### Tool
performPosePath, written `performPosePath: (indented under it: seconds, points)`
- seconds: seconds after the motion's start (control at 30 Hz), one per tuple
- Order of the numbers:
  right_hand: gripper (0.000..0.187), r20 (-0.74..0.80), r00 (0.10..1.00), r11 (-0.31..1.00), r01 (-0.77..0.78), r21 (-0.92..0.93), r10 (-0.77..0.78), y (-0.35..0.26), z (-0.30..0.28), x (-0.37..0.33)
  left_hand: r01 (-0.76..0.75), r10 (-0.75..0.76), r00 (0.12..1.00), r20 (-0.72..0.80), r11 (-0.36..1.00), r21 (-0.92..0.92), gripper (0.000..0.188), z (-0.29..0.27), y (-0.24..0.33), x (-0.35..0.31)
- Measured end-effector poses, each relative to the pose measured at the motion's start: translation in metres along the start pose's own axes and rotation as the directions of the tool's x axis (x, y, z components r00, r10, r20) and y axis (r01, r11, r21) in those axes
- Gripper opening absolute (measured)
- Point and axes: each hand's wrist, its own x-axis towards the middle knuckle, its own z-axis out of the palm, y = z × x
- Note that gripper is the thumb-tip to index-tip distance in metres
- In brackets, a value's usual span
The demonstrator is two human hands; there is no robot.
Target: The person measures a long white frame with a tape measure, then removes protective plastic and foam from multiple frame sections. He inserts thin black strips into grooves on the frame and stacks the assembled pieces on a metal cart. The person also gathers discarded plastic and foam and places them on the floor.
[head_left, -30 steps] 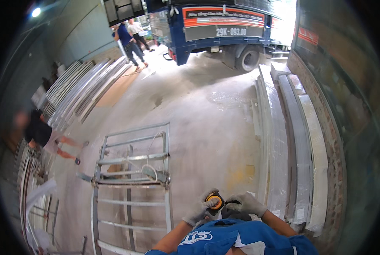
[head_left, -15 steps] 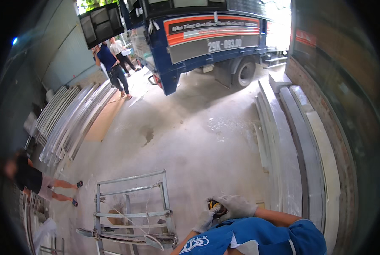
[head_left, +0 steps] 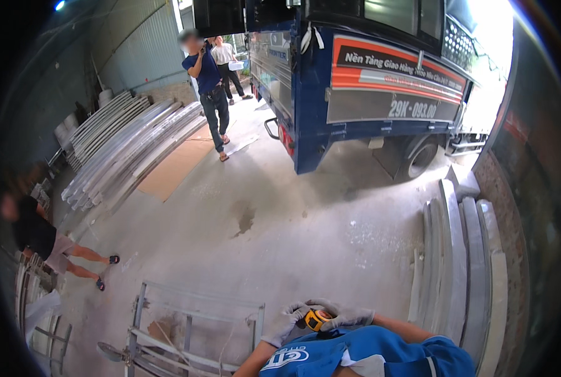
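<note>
A yellow and black tape measure (head_left: 317,320) is held close in front of my blue shirt, at the bottom of the view. My left hand (head_left: 285,323), in a pale grey work glove, is closed around its left side. From the other side my right hand (head_left: 349,316), gloved alike, grips it with curled fingers. The blade does not show. Just left of my hands stands a grey metal frame cart (head_left: 196,309) with crossbars, some string hanging on it.
A blue truck (head_left: 312,138) fills the far side. Long wrapped panels (head_left: 472,257) lie along the right wall, long profiles (head_left: 126,147) along the left. One person (head_left: 38,235) stands at left; two more, one in dark blue (head_left: 210,81), stand beside the truck.
My view has swung left and up, so the truck and panels appear farther right. Turned in my hands, the tape measure now shows its yellow face. The person in dark blue has come nearer.
</note>
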Motion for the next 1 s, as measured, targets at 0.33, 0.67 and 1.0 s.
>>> performPosePath:
  seconds: [0.33,0.67,1.0]
  points:
    - [0.099,0.115,0.988,0.994,0.104,0.015,-0.105,-0.036,-0.142,0.213,-0.037,0.031,0.999,0.043,0.985,0.17,0.022,-0.115,0.119,0.165]
    - [0.113,0.661,0.741,0.981,0.019,-0.193,0.116,-0.145,-0.232,0.485,-0.165,0.155,0.977,-0.146,0.984,-0.06,0.038,-0.271,0.218,0.234]
    - [0.061,0.593,0.634,0.745,0.039,-0.666,0.497,-0.213,-0.183,0.811,-0.598,0.118,0.653,-0.748,0.687,-0.414,0.014,-0.551,0.272,0.143]
